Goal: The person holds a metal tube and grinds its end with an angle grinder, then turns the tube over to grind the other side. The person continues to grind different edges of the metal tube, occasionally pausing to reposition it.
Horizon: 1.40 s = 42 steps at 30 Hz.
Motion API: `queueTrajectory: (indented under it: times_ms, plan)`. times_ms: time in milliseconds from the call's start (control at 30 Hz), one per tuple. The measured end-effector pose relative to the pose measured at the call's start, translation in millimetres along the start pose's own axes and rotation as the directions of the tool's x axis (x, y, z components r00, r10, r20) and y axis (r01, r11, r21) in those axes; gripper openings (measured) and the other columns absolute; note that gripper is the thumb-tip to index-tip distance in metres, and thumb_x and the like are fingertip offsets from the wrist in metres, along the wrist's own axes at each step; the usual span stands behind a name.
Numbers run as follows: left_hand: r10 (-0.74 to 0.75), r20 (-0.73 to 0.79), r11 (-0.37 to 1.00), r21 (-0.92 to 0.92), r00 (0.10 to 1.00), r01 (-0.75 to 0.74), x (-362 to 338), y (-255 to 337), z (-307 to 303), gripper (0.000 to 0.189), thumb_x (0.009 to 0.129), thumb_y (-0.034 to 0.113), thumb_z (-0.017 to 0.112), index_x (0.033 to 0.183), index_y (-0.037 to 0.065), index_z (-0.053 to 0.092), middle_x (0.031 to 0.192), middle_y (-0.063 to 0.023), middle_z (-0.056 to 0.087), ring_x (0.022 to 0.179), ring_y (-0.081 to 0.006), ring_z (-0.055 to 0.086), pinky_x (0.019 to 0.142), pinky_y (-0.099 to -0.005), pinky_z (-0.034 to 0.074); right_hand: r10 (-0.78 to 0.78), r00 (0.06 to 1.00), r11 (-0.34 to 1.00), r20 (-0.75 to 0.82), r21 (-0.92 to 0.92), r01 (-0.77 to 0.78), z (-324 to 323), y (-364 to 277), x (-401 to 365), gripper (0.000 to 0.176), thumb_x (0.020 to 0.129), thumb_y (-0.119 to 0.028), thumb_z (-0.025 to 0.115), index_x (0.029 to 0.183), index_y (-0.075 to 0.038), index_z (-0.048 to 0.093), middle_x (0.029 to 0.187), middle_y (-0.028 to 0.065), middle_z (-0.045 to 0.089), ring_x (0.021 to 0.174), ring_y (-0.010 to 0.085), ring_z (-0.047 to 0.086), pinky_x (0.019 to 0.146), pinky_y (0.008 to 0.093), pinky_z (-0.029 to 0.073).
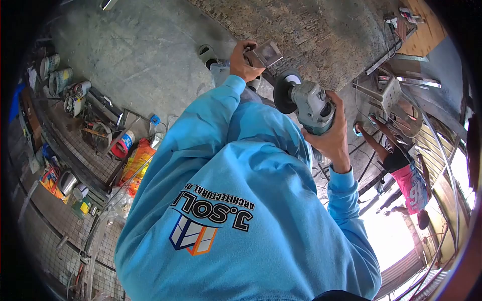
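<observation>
My left hand (pixel 244 62) is closed around a short, box-shaped metal piece (pixel 266 54) with a shiny face turned up. To the right of it, my right hand (pixel 335 131) grips the body of a grey-green angle grinder (pixel 314 106). The grinder's round dark disc (pixel 285 92) faces left toward the metal piece, with a gap between them. Whether the disc is spinning I cannot tell. Both hands are out in front of my blue sweatshirt, above my knees.
A rough brown board (pixel 321 37) lies beyond my hands. Buckets (pixel 60 80) and tools stand on the left, near an orange-yellow bag (pixel 138 163). At right are a plastic chair (pixel 385 96), cables, and another person in a pink shirt (pixel 407 186).
</observation>
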State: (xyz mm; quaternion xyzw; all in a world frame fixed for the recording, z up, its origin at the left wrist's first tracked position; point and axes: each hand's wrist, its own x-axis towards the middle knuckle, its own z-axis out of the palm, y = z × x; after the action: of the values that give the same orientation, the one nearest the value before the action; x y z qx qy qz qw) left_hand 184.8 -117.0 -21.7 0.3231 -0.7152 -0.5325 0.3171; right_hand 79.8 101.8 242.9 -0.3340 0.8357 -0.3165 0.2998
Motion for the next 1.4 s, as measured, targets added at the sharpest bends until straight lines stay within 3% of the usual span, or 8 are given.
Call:
queueTrajectory:
  times_ms: [167, 300, 433, 567, 700, 900, 1100, 1400]
  plan:
    - [-0.044, 0.120, 0.996, -0.073, 0.992, 0.053, 9, -13, -15, 0.074, 0.063, 0.018, 0.099, 0.123, 0.008, 0.057, 0.116, -0.0117, 0.070, 0.104, -0.0234, 0.071, 0.089, -0.0380, 0.059, -0.002, 1.000, 0.999, 0.029, -0.044, 0.004, -9, -3, 6, 0.094, 0.061, -0.010, 0.088, 0.145, -0.011, 0.044, 0.119, 0.0197, 0.069, 0.108, 0.0333, 0.073, 0.094, 0.0426, 0.058]
    - [0.046, 0.192, 0.996, -0.090, 0.980, -0.029, 20, -15, -29, 0.076, 0.057, 0.019, 0.100, 0.122, 0.009, 0.062, 0.112, -0.0135, 0.074, 0.102, -0.0277, 0.075, 0.088, -0.0387, 0.059, -0.061, 0.996, 0.990, 0.058, -0.123, 0.068, -16, -11, 16, 0.095, 0.062, -0.011, 0.089, 0.145, -0.012, 0.044, 0.120, 0.0200, 0.069, 0.109, 0.0346, 0.073, 0.094, 0.0429, 0.058]
    - [0.099, 0.280, 0.993, -0.096, 0.955, -0.075, 26, -22, -36, 0.075, 0.060, 0.024, 0.101, 0.122, 0.010, 0.062, 0.112, -0.0134, 0.075, 0.100, -0.0284, 0.075, 0.088, -0.0384, 0.059, 0.038, 0.990, 0.993, 0.134, -0.113, -0.023, -19, -25, 27, 0.101, 0.058, -0.005, 0.087, 0.148, -0.012, 0.042, 0.123, 0.0174, 0.065, 0.114, 0.0311, 0.067, 0.100, 0.0424, 0.054]
    - [0.073, 0.275, 0.996, -0.068, 0.959, -0.056, 27, -20, -37, 0.076, 0.059, 0.024, 0.101, 0.122, 0.011, 0.061, 0.115, -0.0128, 0.075, 0.103, -0.0293, 0.075, 0.089, -0.0394, 0.059, -0.042, 0.988, 0.983, 0.150, -0.172, 0.068, -17, -33, 40, 0.099, 0.064, -0.012, 0.090, 0.149, -0.017, 0.040, 0.120, 0.0196, 0.070, 0.111, 0.0373, 0.073, 0.094, 0.0458, 0.059]
    - [0.108, 0.275, 0.993, -0.071, 0.955, -0.092, 28, -24, -36, 0.079, 0.056, 0.021, 0.101, 0.122, 0.011, 0.059, 0.119, -0.0123, 0.074, 0.108, -0.0316, 0.073, 0.094, -0.0414, 0.057, -0.081, 0.982, 0.972, 0.170, -0.207, 0.115, -17, -38, 49, 0.099, 0.064, -0.011, 0.090, 0.149, -0.017, 0.040, 0.121, 0.0184, 0.071, 0.112, 0.0370, 0.073, 0.095, 0.0452, 0.059]
    - [0.088, 0.309, 0.992, -0.109, 0.947, -0.057, 28, -28, -38, 0.080, 0.053, 0.018, 0.101, 0.121, 0.010, 0.059, 0.120, -0.0130, 0.073, 0.110, -0.0337, 0.072, 0.096, -0.0411, 0.056, -0.062, 0.975, 0.984, 0.213, -0.147, 0.095, -14, -32, 64, 0.097, 0.065, -0.011, 0.091, 0.147, -0.018, 0.041, 0.122, 0.0176, 0.070, 0.112, 0.0370, 0.072, 0.096, 0.0449, 0.058]
    - [0.101, 0.299, 0.990, -0.129, 0.949, -0.064, 30, -27, -36, 0.080, 0.053, 0.017, 0.101, 0.120, 0.010, 0.059, 0.116, -0.0124, 0.073, 0.106, -0.0329, 0.073, 0.094, -0.0402, 0.056, -0.192, 0.970, 0.972, 0.148, -0.106, 0.209, -8, -28, 87, 0.095, 0.064, -0.009, 0.087, 0.147, -0.018, 0.042, 0.121, 0.0182, 0.070, 0.115, 0.0383, 0.071, 0.098, 0.0442, 0.055]
    - [0.105, 0.278, 0.992, -0.102, 0.955, -0.079, 28, -28, -34, 0.080, 0.054, 0.019, 0.102, 0.121, 0.011, 0.058, 0.112, -0.0129, 0.073, 0.101, -0.0299, 0.074, 0.090, -0.0397, 0.058, -0.107, 0.976, 0.992, 0.187, -0.051, 0.118, -11, -27, 54, 0.094, 0.063, -0.008, 0.084, 0.147, -0.017, 0.043, 0.122, 0.0185, 0.069, 0.114, 0.0380, 0.071, 0.100, 0.0444, 0.054]
